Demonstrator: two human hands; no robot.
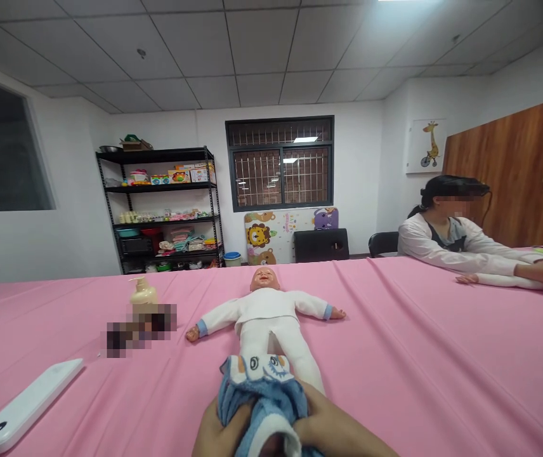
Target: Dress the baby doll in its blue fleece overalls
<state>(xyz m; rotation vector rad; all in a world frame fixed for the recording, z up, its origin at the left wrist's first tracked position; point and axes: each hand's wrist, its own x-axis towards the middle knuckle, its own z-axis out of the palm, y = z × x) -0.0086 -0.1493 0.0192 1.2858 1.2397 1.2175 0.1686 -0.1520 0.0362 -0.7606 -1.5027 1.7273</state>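
A blue baby garment (264, 400) with a white trimmed opening and a white patch with cartoon eyes is bunched up at the bottom middle. My left hand (218, 424) is wrapped around its left side, thumb pressed into the fabric. On the opposite side my right hand (323, 420) grips it too, its fingers partly hidden by the cloth. Just beyond the garment, a baby doll (266, 311) in a white suit with blue cuffs lies on its back, arms spread and head pointing away. The garment covers the view of its lower legs.
A pink cloth (395, 355) with creases covers the table. At left are a white device (28, 403), a pump bottle (143, 294) and a blurred patch. A person (452, 235) leans on the table at right, touching another doll's arm (500, 280). A black shelf (167, 187) stands behind.
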